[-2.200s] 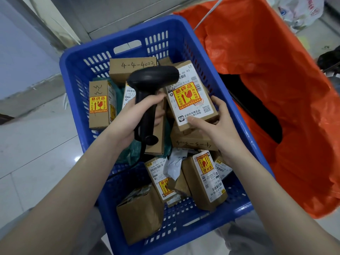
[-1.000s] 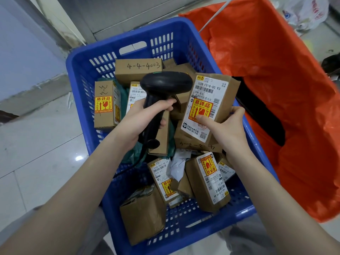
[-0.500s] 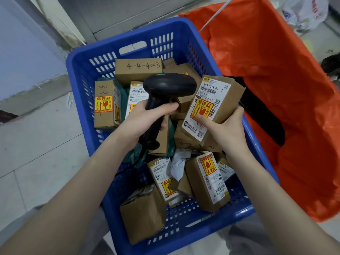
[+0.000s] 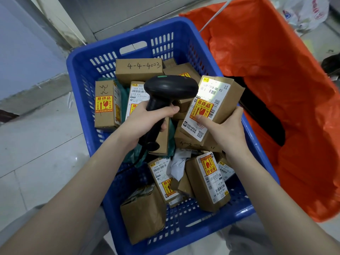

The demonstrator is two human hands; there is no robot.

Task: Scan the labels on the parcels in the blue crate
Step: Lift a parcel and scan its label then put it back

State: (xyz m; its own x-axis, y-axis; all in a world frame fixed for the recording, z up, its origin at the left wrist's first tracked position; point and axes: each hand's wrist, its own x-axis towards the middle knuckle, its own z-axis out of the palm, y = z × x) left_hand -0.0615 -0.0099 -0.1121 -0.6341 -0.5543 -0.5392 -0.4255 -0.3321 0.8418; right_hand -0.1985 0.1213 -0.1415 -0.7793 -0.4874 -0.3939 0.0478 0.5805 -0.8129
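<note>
A blue crate (image 4: 191,43) on the floor holds several brown cardboard parcels with white labels and yellow fragile stickers. My left hand (image 4: 147,118) grips the handle of a black barcode scanner (image 4: 171,87), whose head points right. My right hand (image 4: 226,129) holds one parcel (image 4: 211,107) tilted up above the crate's right side, thumb on its label. A bright patch of scanner light falls on the barcode at the top of that label. Another parcel (image 4: 138,69) at the back has "4-4-4003" handwritten on it.
A large orange bag (image 4: 276,89) stands open right of the crate, dark inside. Grey tiled floor (image 4: 36,153) lies on the left, with a wall and door frame behind. A white plastic bag (image 4: 305,11) sits at the top right.
My right hand lifted the parcel from the pile and tilted its label toward the scanner. The scanner head moved closer, and light now shines on the barcode.
</note>
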